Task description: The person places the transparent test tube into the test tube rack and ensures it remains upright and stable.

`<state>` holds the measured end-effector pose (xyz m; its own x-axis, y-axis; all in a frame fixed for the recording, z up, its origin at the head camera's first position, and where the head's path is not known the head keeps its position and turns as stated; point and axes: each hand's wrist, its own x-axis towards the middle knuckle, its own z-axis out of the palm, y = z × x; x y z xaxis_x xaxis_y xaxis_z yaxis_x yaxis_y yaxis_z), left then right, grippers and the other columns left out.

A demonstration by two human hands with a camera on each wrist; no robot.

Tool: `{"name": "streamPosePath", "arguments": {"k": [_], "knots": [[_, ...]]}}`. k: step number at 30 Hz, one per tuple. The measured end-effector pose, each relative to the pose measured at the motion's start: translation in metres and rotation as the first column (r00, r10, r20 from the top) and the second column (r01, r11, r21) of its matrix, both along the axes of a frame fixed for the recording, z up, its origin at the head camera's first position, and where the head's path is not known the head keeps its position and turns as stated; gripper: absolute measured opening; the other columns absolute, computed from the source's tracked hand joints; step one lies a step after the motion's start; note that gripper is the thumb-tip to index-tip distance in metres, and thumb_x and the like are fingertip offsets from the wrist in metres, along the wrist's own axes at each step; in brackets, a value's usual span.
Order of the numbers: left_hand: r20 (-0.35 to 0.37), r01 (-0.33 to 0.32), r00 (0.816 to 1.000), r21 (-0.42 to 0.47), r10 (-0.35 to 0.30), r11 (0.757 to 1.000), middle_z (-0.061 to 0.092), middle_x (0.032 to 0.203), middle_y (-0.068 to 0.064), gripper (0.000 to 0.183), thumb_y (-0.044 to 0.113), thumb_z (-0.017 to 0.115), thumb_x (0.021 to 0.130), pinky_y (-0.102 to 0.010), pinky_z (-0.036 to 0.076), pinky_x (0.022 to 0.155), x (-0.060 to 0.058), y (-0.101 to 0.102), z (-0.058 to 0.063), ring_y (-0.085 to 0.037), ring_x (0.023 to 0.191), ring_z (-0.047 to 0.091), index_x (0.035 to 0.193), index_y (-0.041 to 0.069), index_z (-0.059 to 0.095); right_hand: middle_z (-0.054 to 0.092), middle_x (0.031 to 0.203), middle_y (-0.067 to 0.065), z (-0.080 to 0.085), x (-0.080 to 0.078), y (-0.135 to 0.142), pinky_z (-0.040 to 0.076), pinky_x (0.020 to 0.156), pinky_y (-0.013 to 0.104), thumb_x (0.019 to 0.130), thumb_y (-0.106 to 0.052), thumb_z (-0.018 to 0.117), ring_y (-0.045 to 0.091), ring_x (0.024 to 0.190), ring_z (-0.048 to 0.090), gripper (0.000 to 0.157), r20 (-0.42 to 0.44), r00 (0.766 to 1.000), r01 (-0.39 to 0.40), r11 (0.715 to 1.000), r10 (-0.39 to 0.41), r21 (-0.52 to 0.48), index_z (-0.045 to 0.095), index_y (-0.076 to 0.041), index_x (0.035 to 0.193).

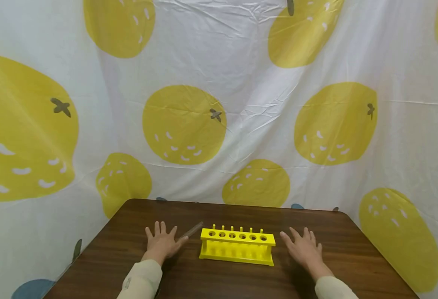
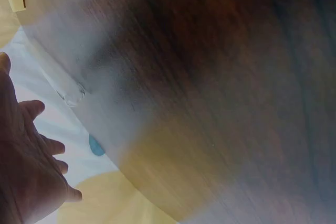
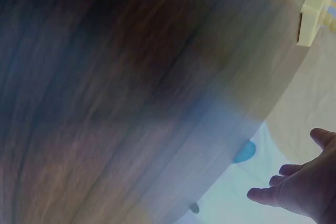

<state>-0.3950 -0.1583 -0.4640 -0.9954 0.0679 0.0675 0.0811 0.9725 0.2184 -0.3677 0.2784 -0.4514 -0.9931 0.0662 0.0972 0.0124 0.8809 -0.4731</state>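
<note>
A yellow test tube rack (image 1: 237, 261) stands on the dark wooden table, with a row of round holes on top and several pegs behind them. To its left lies a clear test tube (image 1: 192, 229), slanting away; its rounded end shows in the left wrist view as a glassy tip (image 2: 73, 95). My left hand (image 1: 160, 243) is spread with nothing in it, its thumb overlapping the tube's near end in the head view. On the rack's right, my right hand (image 1: 304, 248) has its fingers spread and holds nothing. Corners of the rack (image 3: 311, 22) appear in both wrist views.
The brown table (image 1: 204, 286) has rounded far corners. Behind and beside it hangs a white curtain (image 1: 256, 124) printed with large yellow lemons. Pale sleeves (image 1: 142, 280) cover both forearms.
</note>
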Motion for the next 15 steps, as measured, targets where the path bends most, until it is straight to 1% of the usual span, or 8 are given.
{"name": "streamPosePath", "arguments": {"k": [6,9,13,15], "knots": [[0.008,-0.005,1.000,-0.008,0.005,1.000,0.022,0.154,-0.036,0.074,0.063,0.040,0.099,-0.073,-0.003,0.108,0.000,-0.001,-0.001,-0.055,0.144,0.008,0.150,0.011,0.045,0.009,0.153,0.041,0.000,0.003,-0.009,0.008,0.103,0.079,0.099,-0.069,0.023,0.060,0.140,0.005,0.086,-0.001,1.000,-0.005,0.997,0.005,-0.077,0.040,-0.001,0.150],[0.006,-0.005,1.000,-0.004,0.005,1.000,0.023,0.153,-0.036,0.073,0.063,0.041,0.099,-0.074,-0.002,0.108,0.001,-0.002,-0.001,-0.055,0.143,0.009,0.149,0.010,0.046,0.016,0.152,0.041,0.001,0.006,-0.014,0.012,0.102,0.080,0.100,-0.068,0.022,0.061,0.139,0.009,0.086,-0.013,1.000,-0.011,0.994,0.010,-0.109,0.042,0.001,0.147],[0.010,-0.007,1.000,-0.006,0.007,1.000,0.024,0.154,-0.036,0.070,0.061,0.042,0.099,-0.073,-0.001,0.108,0.001,-0.003,-0.002,-0.055,0.144,0.010,0.148,0.011,0.048,0.032,0.149,0.037,0.001,0.010,-0.019,0.014,0.105,0.076,0.101,-0.067,0.023,0.058,0.140,0.014,0.087,-0.028,0.999,-0.027,0.985,0.022,-0.169,0.046,0.005,0.144],[0.017,-0.006,1.000,-0.011,0.006,1.000,0.023,0.154,-0.036,0.067,0.059,0.043,0.100,-0.073,-0.001,0.108,0.002,-0.004,-0.002,-0.054,0.144,0.010,0.147,0.011,0.050,0.037,0.147,0.035,0.001,0.012,-0.022,0.013,0.108,0.074,0.100,-0.068,0.024,0.057,0.141,0.015,0.089,-0.028,0.999,-0.033,0.979,0.027,-0.200,0.047,0.006,0.142]]}}
